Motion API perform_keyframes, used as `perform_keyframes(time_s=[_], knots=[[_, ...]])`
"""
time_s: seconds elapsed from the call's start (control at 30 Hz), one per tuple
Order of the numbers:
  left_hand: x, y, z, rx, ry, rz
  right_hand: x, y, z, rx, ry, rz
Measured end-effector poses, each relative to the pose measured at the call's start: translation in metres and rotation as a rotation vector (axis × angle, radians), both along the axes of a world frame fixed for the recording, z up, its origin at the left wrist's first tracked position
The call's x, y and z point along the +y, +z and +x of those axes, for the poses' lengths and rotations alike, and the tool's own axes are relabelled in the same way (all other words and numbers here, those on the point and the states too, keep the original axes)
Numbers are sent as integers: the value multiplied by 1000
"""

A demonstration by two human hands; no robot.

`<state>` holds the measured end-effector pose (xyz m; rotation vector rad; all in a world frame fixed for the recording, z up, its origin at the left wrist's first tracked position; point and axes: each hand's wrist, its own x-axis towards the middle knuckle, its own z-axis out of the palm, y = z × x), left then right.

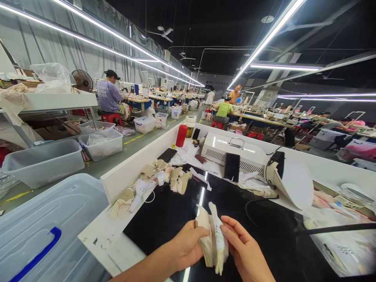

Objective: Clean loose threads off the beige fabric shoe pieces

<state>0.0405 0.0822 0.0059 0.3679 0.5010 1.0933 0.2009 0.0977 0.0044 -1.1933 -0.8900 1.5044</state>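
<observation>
Above the black worktop (164, 219), my left hand (188, 246) and right hand (245, 250) grip a stack of beige fabric pieces (213, 243) between closed fingertips, forearms angled inward from below.

red bottle (181, 135), upright phone (232, 167), white machine (235, 152); clear bins (44, 161)

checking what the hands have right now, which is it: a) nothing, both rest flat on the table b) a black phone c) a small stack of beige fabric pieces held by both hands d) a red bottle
c: the left hand and right hand both grip a small stack of beige fabric pieces over the black table surface; the red bottle and phone stand farther back, untouched.
</observation>
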Motion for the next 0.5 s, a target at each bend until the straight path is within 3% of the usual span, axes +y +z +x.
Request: perform_keyframes(time_s=[0.13,0.33,0.5], knots=[[0,1,-1,-37,4,-23,-4,0,-2,105,-9,-61],[5,-8,-6,-109,48,-78,-7,14,7,244,-38,-131],[5,-8,-7,-151,-9,-88,-11,21,2,286,-53,-115]])
